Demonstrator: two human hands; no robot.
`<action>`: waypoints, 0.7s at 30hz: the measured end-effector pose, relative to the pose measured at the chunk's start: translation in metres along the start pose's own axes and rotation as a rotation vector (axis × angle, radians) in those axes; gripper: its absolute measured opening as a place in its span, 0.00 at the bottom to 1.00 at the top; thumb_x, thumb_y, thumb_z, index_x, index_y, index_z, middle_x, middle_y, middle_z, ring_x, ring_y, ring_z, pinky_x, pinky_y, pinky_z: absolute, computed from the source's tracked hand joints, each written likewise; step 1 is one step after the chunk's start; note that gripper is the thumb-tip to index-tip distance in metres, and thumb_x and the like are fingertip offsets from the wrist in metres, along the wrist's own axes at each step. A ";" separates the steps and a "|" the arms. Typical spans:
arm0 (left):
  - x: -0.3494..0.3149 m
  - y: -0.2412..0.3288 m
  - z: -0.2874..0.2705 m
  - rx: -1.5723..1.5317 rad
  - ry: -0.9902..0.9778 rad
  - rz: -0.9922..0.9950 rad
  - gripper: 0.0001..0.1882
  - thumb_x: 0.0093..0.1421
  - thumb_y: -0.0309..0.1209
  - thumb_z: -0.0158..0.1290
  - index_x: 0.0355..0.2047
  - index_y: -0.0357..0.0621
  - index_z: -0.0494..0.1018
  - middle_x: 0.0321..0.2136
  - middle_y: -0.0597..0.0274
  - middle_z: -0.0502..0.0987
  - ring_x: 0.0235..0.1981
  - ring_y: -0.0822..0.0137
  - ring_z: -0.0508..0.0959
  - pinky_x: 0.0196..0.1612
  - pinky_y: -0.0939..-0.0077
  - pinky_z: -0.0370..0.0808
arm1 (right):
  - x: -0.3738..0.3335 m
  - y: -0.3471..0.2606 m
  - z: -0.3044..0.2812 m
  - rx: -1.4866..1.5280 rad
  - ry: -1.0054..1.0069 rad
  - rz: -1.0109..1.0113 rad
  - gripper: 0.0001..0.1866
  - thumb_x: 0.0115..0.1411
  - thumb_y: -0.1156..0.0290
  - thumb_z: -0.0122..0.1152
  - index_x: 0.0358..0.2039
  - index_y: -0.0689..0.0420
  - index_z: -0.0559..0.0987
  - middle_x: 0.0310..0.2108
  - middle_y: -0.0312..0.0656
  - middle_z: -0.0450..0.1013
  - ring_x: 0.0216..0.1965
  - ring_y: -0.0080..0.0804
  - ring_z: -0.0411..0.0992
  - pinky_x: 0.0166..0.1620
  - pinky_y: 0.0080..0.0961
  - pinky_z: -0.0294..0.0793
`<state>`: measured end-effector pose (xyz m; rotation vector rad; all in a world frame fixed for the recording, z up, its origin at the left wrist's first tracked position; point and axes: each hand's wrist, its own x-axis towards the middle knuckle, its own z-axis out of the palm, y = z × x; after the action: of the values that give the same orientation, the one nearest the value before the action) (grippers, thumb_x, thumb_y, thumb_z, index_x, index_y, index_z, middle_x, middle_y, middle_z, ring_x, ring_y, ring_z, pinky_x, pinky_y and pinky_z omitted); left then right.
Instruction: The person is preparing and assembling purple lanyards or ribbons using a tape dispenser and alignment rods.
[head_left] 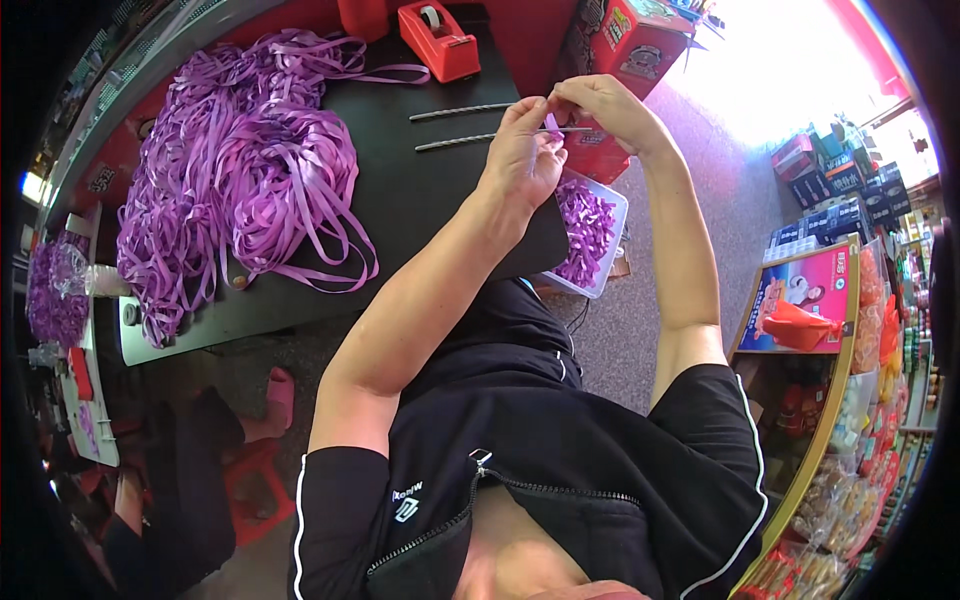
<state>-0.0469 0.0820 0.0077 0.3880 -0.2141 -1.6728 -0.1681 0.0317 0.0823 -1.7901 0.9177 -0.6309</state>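
My left hand and my right hand meet past the right end of the black table, fingertips almost touching. Both are closed in a pinch around a short bit of purple ribbon, mostly hidden by the fingers. Two thin twisted metal rods lie side by side across the table toward my hands; the nearer one passes behind my left hand, and its tip shows beyond. A large tangled heap of purple ribbon covers the table's left part. Below my hands, a white plastic tub holds many small purple ribbon pieces.
A red tape dispenser stands at the table's far edge. Red cartons are beyond my right hand. At the right are a display case and shelves of packaged goods. Another person's leg and a red stool show at lower left.
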 end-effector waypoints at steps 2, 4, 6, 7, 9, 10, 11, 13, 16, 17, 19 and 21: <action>0.000 0.001 -0.003 0.017 -0.022 -0.010 0.08 0.57 0.33 0.54 0.35 0.57 0.66 0.34 0.64 0.70 0.34 0.60 0.65 0.36 0.67 0.61 | 0.000 0.009 -0.004 0.058 -0.019 0.059 0.15 0.60 0.63 0.49 0.29 0.60 0.79 0.23 0.32 0.71 0.20 0.14 0.59 0.24 0.13 0.59; 0.001 0.001 -0.006 0.040 -0.055 -0.002 0.08 0.57 0.34 0.53 0.35 0.57 0.66 0.35 0.62 0.70 0.33 0.60 0.67 0.34 0.68 0.62 | -0.004 0.008 0.004 0.325 0.073 0.197 0.17 0.61 0.59 0.50 0.30 0.59 0.79 0.24 0.29 0.69 0.19 0.13 0.55 0.22 0.12 0.56; 0.001 0.002 -0.006 0.024 -0.047 -0.019 0.08 0.57 0.35 0.53 0.36 0.57 0.66 0.35 0.62 0.70 0.33 0.60 0.67 0.35 0.67 0.63 | -0.009 0.008 0.010 0.357 0.134 0.222 0.17 0.60 0.56 0.51 0.33 0.58 0.79 0.24 0.26 0.68 0.19 0.13 0.54 0.23 0.12 0.55; 0.001 0.002 -0.006 0.006 -0.038 -0.032 0.09 0.57 0.35 0.53 0.37 0.58 0.66 0.35 0.61 0.70 0.33 0.60 0.67 0.35 0.67 0.63 | -0.011 0.012 0.010 0.418 0.134 0.185 0.18 0.60 0.56 0.52 0.35 0.58 0.79 0.24 0.26 0.68 0.19 0.12 0.54 0.23 0.11 0.54; -0.001 0.003 -0.003 0.027 -0.017 -0.036 0.09 0.57 0.35 0.53 0.37 0.58 0.66 0.35 0.60 0.70 0.33 0.60 0.67 0.35 0.66 0.64 | -0.012 0.025 0.007 0.512 0.057 0.130 0.18 0.58 0.56 0.54 0.40 0.57 0.78 0.26 0.26 0.70 0.20 0.11 0.55 0.24 0.10 0.53; -0.003 0.003 -0.001 0.044 0.003 -0.039 0.10 0.57 0.35 0.53 0.38 0.58 0.66 0.35 0.59 0.70 0.33 0.59 0.67 0.36 0.66 0.64 | -0.013 0.033 0.008 0.511 0.063 0.130 0.18 0.58 0.56 0.54 0.40 0.57 0.78 0.26 0.26 0.70 0.20 0.11 0.55 0.24 0.10 0.53; -0.004 0.002 0.001 0.044 0.000 -0.043 0.10 0.57 0.35 0.53 0.38 0.58 0.66 0.35 0.59 0.70 0.33 0.59 0.67 0.36 0.66 0.64 | -0.015 0.041 0.008 0.442 0.104 0.061 0.17 0.58 0.57 0.55 0.40 0.57 0.78 0.27 0.26 0.71 0.21 0.10 0.56 0.25 0.10 0.54; -0.006 0.002 0.003 0.091 0.045 -0.018 0.10 0.57 0.36 0.53 0.38 0.58 0.66 0.35 0.59 0.70 0.34 0.59 0.67 0.38 0.65 0.65 | -0.018 0.043 0.014 0.354 0.177 -0.012 0.14 0.56 0.60 0.58 0.38 0.56 0.79 0.30 0.27 0.73 0.23 0.09 0.59 0.28 0.10 0.55; -0.005 0.002 0.004 0.139 0.044 -0.006 0.10 0.58 0.37 0.53 0.40 0.58 0.67 0.35 0.60 0.70 0.35 0.60 0.67 0.38 0.65 0.65 | -0.014 0.051 0.013 0.394 0.244 -0.009 0.12 0.55 0.63 0.59 0.36 0.56 0.79 0.30 0.27 0.73 0.23 0.09 0.60 0.28 0.10 0.56; -0.005 0.001 0.004 0.140 0.044 -0.007 0.10 0.58 0.37 0.53 0.40 0.58 0.67 0.35 0.60 0.70 0.35 0.60 0.67 0.38 0.65 0.65 | -0.012 0.052 0.010 0.395 0.246 -0.008 0.12 0.55 0.63 0.59 0.36 0.56 0.79 0.30 0.27 0.73 0.23 0.09 0.60 0.28 0.10 0.56; -0.007 0.002 0.004 0.156 0.016 0.002 0.14 0.58 0.40 0.51 0.44 0.59 0.65 0.41 0.53 0.67 0.41 0.57 0.65 0.45 0.62 0.62 | -0.007 0.047 0.007 0.367 0.228 -0.031 0.11 0.55 0.63 0.59 0.35 0.57 0.79 0.28 0.28 0.73 0.22 0.10 0.59 0.26 0.10 0.55; -0.002 0.005 0.001 0.045 0.066 -0.075 0.16 0.59 0.41 0.49 0.46 0.60 0.63 0.44 0.49 0.64 0.45 0.55 0.62 0.49 0.61 0.58 | 0.002 0.049 -0.005 0.372 0.180 -0.014 0.10 0.54 0.64 0.59 0.32 0.57 0.79 0.25 0.29 0.72 0.21 0.11 0.57 0.24 0.12 0.54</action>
<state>-0.0424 0.0830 0.0112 0.4893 -0.1903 -1.7287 -0.1855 0.0159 0.0392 -1.4246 0.8430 -0.9192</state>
